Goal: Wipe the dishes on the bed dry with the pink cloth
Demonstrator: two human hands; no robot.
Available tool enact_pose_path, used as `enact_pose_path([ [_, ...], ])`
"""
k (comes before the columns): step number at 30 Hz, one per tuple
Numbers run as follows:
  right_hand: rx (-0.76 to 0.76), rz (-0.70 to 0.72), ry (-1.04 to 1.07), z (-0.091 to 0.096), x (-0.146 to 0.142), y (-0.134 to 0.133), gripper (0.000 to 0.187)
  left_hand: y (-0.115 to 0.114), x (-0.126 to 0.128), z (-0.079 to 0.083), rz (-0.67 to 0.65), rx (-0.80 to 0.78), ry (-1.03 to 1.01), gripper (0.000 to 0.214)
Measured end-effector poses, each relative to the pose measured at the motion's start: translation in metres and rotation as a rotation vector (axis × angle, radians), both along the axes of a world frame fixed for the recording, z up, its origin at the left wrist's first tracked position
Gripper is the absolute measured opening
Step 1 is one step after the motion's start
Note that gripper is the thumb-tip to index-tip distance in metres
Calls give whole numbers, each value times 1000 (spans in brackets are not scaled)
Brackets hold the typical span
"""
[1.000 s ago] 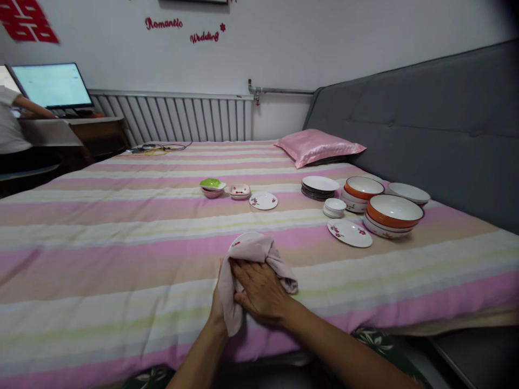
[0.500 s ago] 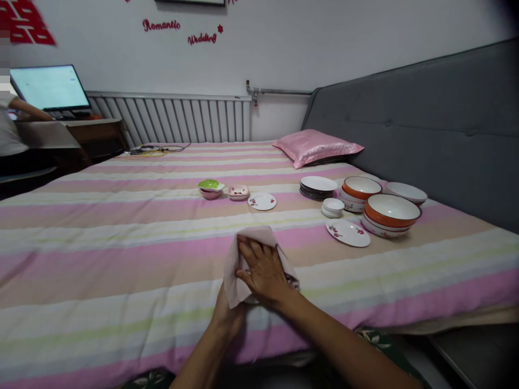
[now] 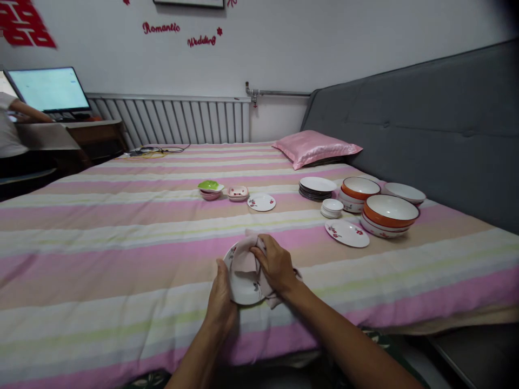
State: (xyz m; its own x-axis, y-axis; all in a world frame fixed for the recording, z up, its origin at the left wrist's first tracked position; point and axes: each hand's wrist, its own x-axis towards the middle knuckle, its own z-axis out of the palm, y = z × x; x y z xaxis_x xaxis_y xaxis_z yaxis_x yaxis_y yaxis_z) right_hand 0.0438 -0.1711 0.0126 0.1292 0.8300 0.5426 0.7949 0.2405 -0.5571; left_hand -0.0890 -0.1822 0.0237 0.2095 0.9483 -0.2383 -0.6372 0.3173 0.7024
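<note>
At near ctr of the striped bed, the held plate (white, w/ floral print) is tilted, its upper face toward the wearer. Contact betw. held plate and bed: cannot tell.

L hand: grip closed on the left rim of the held plate, thumb along the edge; fingers behind, hidden. R hand: grip pinching the pale pink cloth betw. thumb and fingers. Cloth lies folded over the upper and right part of the plate face; loose end hangs at the right rim, below the R hand.

Farther out, ctr, left to right: green leaf-shaped dish on top of a pink bowl; pink square dish; small floral plate, lying flat, just beside the square dish.

Right side: oval floral plate, flat, nearest of this group; stack of small white dishes just beyond; dark-sided plate stack w/ white top, farther; near orange bowl and far orange bowl, each atop white bowl(s).

Far right: pink pillow, near the gray headboard. Far left: cables on bed; monitor on a desk, w/ a co-worker's arm alongside.
</note>
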Motion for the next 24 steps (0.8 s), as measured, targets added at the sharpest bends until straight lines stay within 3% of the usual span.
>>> enact_pose_path([
  [9,-99,50,302,-10,-14,-4,21,9,-9,11,113,-25,-90,48],
  [14,-207,134,271,-13,-22,-12,22,15,-17,18,193,-25,-115,50],
  [20,-252,248,70,-16,-28,-17,26,23,-29,25,239,-30,-139,57],
  [24,-247,256,153,-19,-28,-15,28,24,-28,24,249,-35,-123,55],
])
